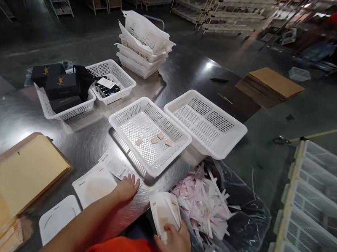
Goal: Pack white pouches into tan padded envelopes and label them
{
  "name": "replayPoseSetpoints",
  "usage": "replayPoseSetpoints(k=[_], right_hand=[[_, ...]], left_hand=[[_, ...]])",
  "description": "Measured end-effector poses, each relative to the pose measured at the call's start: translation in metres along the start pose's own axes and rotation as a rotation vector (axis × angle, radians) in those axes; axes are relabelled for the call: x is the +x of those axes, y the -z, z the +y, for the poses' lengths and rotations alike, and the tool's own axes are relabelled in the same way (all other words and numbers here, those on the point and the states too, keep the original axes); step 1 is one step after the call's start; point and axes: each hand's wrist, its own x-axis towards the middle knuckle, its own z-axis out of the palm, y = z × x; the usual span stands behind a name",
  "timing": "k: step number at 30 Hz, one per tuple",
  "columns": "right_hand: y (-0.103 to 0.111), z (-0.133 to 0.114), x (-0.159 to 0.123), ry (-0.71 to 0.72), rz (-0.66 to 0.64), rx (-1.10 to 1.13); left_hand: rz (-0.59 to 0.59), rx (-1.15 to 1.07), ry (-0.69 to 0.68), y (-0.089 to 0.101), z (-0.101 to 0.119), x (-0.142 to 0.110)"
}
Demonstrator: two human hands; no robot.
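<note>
My right hand (178, 243) grips a white paper packet (163, 211) with a beige patch at its lower part, held beyond the table's near edge. My left hand (127, 187) lies on the metal table with its fingers spread, touching the edge of a white printed label sheet (119, 169). Left of that hand, a similar white packet (95, 183) lies flat, and a white round-cornered piece (58, 216) is close to my forearm. Ahead of my hands stands a white perforated basket (153, 111) with several small beige pieces (154, 140) on its floor.
Another white basket (238, 130) stands behind right. Black boxes (61, 83) fill a basket at left; stacked baskets (140, 60) are at the back. Yellow envelopes (30, 168) lie at left. A plastic-lined bin (250, 215) of paper strips (204, 200) and a rack (317, 217) are at right.
</note>
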Motion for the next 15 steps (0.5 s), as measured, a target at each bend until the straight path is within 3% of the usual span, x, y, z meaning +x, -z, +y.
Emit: replayPoseSetpoints(k=[3, 8, 11, 15], right_hand=[[0.007, -0.004, 0.003, 0.013, 0.011, 0.001], [0.017, -0.017, 0.013, 0.053, 0.008, 0.005], [0.022, -0.027, 0.02, 0.106, 0.014, -0.006], [0.025, -0.034, 0.026, 0.183, -0.005, -0.01]], left_hand=[[0.011, -0.037, 0.117, 0.026, -0.015, -0.002], [0.128, -0.039, 0.265, 0.066, -0.042, -0.019], [0.099, -0.031, 0.217, 0.063, -0.04, -0.027], [0.056, -0.003, 0.159, 0.034, -0.019, -0.022]])
